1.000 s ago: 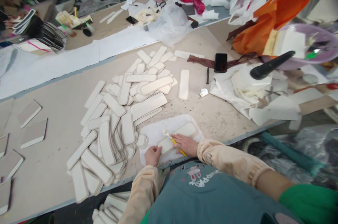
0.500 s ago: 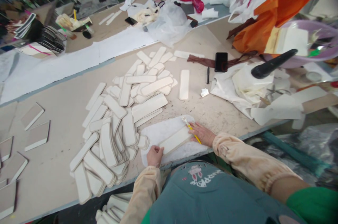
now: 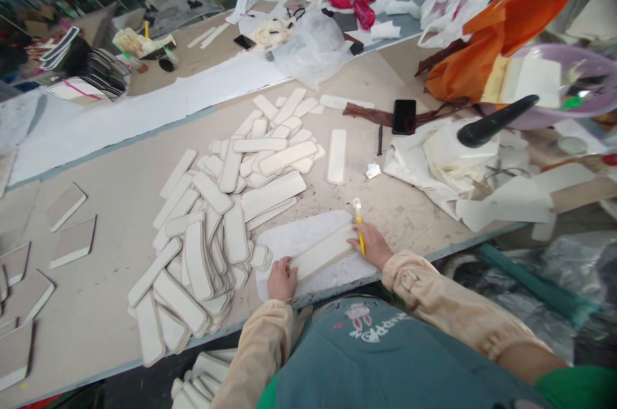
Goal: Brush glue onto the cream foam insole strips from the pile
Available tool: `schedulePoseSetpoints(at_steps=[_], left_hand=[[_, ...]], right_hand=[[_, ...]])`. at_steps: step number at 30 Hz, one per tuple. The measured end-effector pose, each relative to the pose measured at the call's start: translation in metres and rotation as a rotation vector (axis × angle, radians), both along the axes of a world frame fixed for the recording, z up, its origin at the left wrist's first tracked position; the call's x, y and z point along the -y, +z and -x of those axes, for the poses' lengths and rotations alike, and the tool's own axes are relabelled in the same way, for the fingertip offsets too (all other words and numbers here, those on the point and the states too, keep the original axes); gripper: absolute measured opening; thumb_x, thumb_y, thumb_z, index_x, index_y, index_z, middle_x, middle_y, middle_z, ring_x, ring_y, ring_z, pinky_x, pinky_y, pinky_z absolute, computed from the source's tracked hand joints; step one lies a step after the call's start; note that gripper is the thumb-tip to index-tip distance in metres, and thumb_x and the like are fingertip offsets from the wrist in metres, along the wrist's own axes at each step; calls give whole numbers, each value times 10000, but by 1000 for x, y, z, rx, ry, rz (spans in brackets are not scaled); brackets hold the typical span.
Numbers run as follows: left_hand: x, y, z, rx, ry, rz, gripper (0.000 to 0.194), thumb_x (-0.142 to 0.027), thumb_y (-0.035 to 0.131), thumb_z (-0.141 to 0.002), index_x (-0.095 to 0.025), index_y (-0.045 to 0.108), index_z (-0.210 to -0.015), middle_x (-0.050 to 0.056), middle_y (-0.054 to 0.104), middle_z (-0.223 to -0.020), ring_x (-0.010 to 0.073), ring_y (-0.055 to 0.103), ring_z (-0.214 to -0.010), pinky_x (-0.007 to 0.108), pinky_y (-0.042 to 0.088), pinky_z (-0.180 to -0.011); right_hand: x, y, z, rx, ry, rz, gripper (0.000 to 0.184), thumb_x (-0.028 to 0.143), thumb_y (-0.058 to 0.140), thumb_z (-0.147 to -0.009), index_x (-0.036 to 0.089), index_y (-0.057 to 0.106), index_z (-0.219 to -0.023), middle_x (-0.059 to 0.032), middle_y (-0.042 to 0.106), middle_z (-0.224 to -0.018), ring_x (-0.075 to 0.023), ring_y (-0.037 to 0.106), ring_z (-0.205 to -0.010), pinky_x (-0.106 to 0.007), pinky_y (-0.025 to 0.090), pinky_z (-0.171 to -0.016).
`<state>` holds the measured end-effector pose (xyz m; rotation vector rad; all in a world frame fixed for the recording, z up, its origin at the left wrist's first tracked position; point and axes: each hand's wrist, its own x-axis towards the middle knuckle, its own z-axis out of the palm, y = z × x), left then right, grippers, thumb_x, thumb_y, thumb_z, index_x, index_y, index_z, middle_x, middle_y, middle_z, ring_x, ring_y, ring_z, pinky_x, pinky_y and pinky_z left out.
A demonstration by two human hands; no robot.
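A long pale strip with rounded ends [image 3: 321,253] lies on a white sheet [image 3: 274,242] at the table's front edge. My left hand [image 3: 282,280] has its fingers curled together at the strip's left end. At the other end, my right hand [image 3: 372,244] grips a yellow-handled brush [image 3: 359,229] like a toothbrush, its whitish head pointing away from me. Some right fingertips touch the strip's end. To the left, a large loose heap of similar strips [image 3: 236,229] reaches the table edge. One single strip [image 3: 336,156] lies apart beyond the sheet.
On the right are a black phone [image 3: 403,116], a white jug with a black handle [image 3: 463,145], an orange bag [image 3: 501,36] and a purple basin [image 3: 588,81]. Flat brownish pieces [image 3: 72,242] lie far left. More strips [image 3: 205,377] sit below the table edge.
The brush in my right hand has swung more upright, its head moving right and away from the strip. My left hand stays at the strip's left end, fingers slightly shifted. The camera view shifts slightly.
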<state>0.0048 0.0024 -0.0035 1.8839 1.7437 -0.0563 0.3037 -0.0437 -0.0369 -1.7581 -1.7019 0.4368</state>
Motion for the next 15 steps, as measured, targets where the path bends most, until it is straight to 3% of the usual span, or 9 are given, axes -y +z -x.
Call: schedulePoseSetpoints(at_steps=[4, 7, 11, 15], left_hand=[[2, 1, 3, 50, -24, -50, 259, -259, 556, -762, -169, 570, -1004, 67, 514, -987, 157, 543, -810, 286, 430, -743], [4, 4, 5, 123, -74, -60, 155, -217, 593, -700, -162, 561, -841, 43, 523, -900, 149, 532, -791, 281, 424, -746], [8, 21, 3, 338, 6, 129, 112, -207, 574, -678, -178, 472, -645, -40, 462, -603, 110, 469, -600, 247, 387, -628], [14, 59, -8, 865, 205, 370, 211, -230, 637, -620, -170, 481, -748, -48, 501, -628, 88, 476, -583, 204, 378, -558]], right_hand=[[0, 13, 6, -179, -71, -13, 220, 296, 584, -812, 217, 469, -982, -105, 581, -1060, -251, 577, -969, -440, 489, -844], [-3, 36, 10, -338, -94, 24, 218, 337, 597, -808, 233, 458, -940, -49, 589, -946, -190, 602, -806, -360, 511, -741], [-18, 88, 11, -520, -76, -36, 262, 365, 648, -767, 246, 450, -891, -14, 588, -895, -152, 581, -723, -303, 493, -690], [-44, 149, 3, -642, -47, -110, 300, 354, 692, -728, 250, 448, -868, -7, 596, -878, -147, 565, -712, -286, 481, -660]])
